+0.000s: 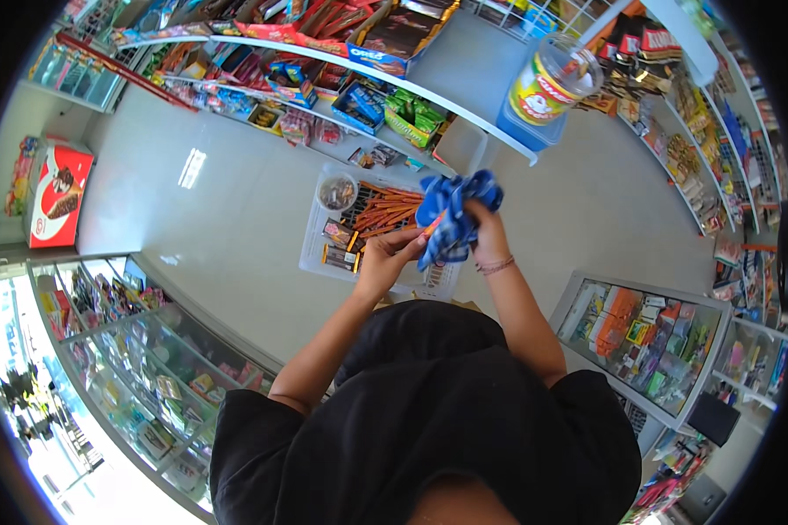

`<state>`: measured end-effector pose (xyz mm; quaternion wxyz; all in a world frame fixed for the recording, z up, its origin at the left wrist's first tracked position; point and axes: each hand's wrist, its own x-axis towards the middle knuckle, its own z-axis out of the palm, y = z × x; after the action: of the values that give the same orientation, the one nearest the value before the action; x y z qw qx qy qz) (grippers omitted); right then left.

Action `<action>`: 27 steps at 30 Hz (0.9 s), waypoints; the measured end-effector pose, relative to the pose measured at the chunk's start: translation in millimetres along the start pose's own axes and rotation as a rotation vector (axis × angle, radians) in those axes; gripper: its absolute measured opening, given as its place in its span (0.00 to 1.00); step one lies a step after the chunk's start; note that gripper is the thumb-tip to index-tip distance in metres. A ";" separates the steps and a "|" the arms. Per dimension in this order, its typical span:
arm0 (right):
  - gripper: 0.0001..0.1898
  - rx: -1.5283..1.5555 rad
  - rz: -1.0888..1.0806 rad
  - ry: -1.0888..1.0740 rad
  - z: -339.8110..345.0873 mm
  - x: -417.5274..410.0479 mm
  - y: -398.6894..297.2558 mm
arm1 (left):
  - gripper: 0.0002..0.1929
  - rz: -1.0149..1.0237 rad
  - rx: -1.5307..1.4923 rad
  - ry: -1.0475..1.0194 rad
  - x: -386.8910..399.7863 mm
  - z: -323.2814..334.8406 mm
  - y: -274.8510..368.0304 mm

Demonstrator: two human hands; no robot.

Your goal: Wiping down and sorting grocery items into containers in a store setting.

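Note:
My left hand (391,254) pinches one end of a slim orange-red wrapped stick (436,223). A crumpled blue checked cloth (448,213) is bunched in my right hand (489,226) and lies against that stick. Both hands are above a white plastic basket (310,248). Inside it are several similar orange-red sticks (387,211) in a loose pile. A round clear tub (337,191) with dark small contents sits in its far left corner. Dark chocolate-coloured packets (341,258) lie at the basket's left, near my left wrist. The cloth hides part of the basket's right side.
Ahead is a white shelf unit (456,108) with snack boxes. A clear plastic jar (545,85) stands at its right end. Glass display cases flank me, left (151,367) and right (643,348). Another snack rack (686,157) stands far right. An ice-cream freezer (62,193) is far left.

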<state>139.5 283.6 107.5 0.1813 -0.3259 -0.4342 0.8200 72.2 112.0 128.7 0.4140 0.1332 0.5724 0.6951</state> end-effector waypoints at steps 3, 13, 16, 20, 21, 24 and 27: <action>0.13 0.184 -0.036 0.053 4.2 -7.8 -38.5 | 0.13 -0.068 -0.028 -0.031 -5.8 3.5 10.7; 0.20 -0.095 -0.037 -0.055 18.1 -58.5 -37.5 | 0.11 -0.077 -0.109 -0.120 3.6 21.2 23.4; 0.19 -0.299 -0.185 -0.117 19.7 -67.1 -67.0 | 0.12 -0.114 -0.051 -0.224 -2.6 20.7 22.1; 0.16 0.020 -0.105 -0.116 7.6 -63.6 -61.7 | 0.12 -0.289 -0.095 -0.355 -8.1 23.0 29.2; 0.16 0.022 -0.108 -0.115 6.8 -65.3 -58.5 | 0.12 -0.288 -0.092 -0.357 -9.9 25.5 33.0; 0.14 0.145 -0.068 0.034 13.5 -73.1 -52.4 | 0.12 -0.318 -0.075 -0.419 -15.4 34.5 34.1; 0.14 0.110 -0.149 0.044 14.3 -69.0 -48.4 | 0.12 -0.306 -0.195 -0.377 -17.2 38.8 21.5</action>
<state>180.1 262.0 179.6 0.2688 -0.3004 -0.4074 0.8195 99.4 126.0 165.2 0.6244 0.1317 0.4292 0.6392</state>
